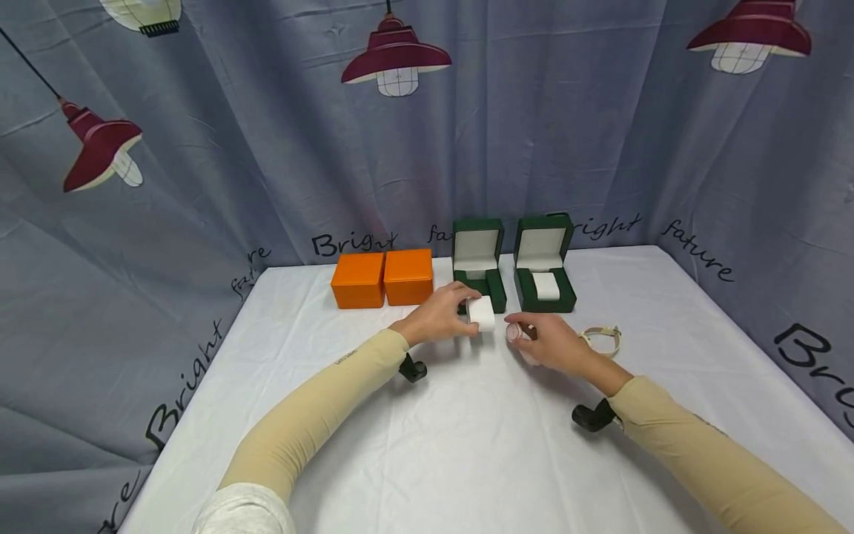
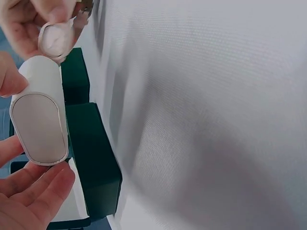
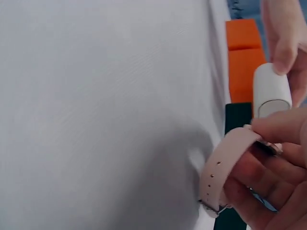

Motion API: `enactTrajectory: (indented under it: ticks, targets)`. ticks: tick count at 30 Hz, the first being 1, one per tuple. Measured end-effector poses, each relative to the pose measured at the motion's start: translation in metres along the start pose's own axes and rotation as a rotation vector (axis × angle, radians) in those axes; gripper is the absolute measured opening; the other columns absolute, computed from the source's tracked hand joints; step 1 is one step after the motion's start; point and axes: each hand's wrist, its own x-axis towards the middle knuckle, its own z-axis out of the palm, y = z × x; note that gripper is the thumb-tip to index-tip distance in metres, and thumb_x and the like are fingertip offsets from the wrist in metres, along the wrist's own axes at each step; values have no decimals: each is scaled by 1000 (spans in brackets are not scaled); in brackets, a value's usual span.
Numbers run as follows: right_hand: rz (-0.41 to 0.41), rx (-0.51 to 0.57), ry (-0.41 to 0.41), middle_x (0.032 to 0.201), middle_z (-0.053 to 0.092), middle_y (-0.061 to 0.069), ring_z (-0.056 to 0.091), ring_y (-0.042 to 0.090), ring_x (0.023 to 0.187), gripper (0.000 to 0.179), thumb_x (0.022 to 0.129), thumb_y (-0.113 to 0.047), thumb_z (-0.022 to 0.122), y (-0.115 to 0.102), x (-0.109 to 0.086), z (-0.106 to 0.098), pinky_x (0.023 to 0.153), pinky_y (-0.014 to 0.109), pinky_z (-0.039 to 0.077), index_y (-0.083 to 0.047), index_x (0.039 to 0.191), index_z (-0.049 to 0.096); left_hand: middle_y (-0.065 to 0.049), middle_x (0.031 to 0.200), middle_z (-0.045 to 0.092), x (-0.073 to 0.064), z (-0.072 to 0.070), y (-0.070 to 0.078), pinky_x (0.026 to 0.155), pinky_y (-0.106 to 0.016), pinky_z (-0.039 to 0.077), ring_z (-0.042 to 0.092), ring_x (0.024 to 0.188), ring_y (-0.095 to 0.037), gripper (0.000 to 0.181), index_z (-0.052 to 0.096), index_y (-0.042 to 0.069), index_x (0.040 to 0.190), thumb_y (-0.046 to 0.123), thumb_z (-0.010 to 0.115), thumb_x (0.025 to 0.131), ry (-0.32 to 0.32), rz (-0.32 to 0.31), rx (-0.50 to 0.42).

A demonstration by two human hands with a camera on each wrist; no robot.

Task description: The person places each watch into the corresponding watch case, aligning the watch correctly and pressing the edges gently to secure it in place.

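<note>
My left hand (image 1: pixel 440 311) grips a white watch pillow (image 1: pixel 481 314) between thumb and fingers, in front of the open green watch box (image 1: pixel 497 291) on the left. In the left wrist view the pillow's flat oval end (image 2: pixel 40 128) faces the camera. Just to its right, my right hand (image 1: pixel 550 343) pinches a pink wristwatch (image 1: pixel 514 331) by its case. Its strap (image 3: pixel 228 155), with punched holes and a buckle, hangs in a curve in the right wrist view. The second green box (image 1: pixel 565 293), also open, has a white pillow (image 1: pixel 545 286) inside.
Two closed orange boxes (image 1: pixel 358 282) stand side by side at the back left of the white table (image 1: pixel 414 460). A pale yellow watch (image 1: pixel 602 340) lies beside my right wrist. A grey printed curtain (image 1: pixel 280 148) hangs behind.
</note>
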Motion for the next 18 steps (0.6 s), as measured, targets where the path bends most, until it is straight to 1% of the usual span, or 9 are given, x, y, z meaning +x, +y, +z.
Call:
enactTrajectory:
  ticks: [2,4,6,9,12,15,18]
  targets:
    - [36,98,13,84,64,7,53,17,59,43,93,-12,70,0,1,-3,50,28,41,-6,135,62,-2,127,56,0,0,0,92,-31,52,60,110,-25,58,60,15,138,34,75,85,5,2,6]
    - [67,191,35,86,65,8,55,17,56,44,94,-11,69,-1,3,-6,48,27,41,-6,137,61,-2,127,56,0,0,1,93,-32,52,59,110,-24,58,59,16,138,34,75,85,13,8,8]
    - [87,276,55,94,67,11,60,19,59,47,94,-9,69,-2,5,-9,52,28,45,-7,139,58,-1,128,55,0,0,1,93,-32,52,59,110,-23,58,59,16,138,36,74,85,21,14,13]
    - [106,368,80,110,67,15,66,18,72,49,94,-7,68,-2,9,-11,65,31,53,-6,141,56,-1,128,55,0,0,2,94,-32,52,58,109,-21,58,60,16,138,37,74,85,36,28,11]
    - [123,436,86,117,65,19,67,14,83,51,95,-6,67,-3,12,-12,76,32,56,-5,144,53,-1,128,56,0,0,4,92,-32,52,58,107,-20,58,60,16,137,36,73,84,48,42,9]
    - [139,512,82,121,63,23,66,10,86,53,96,-4,65,-5,13,-13,78,28,57,-4,146,50,-1,126,56,-1,1,5,89,-31,52,57,105,-19,56,61,16,136,35,73,84,61,54,4]
    - [138,595,76,126,60,27,66,8,86,55,96,-2,64,-7,14,-12,77,28,58,-1,148,46,0,125,56,-1,2,7,87,-30,52,56,104,-19,56,61,16,136,33,73,85,66,62,5]
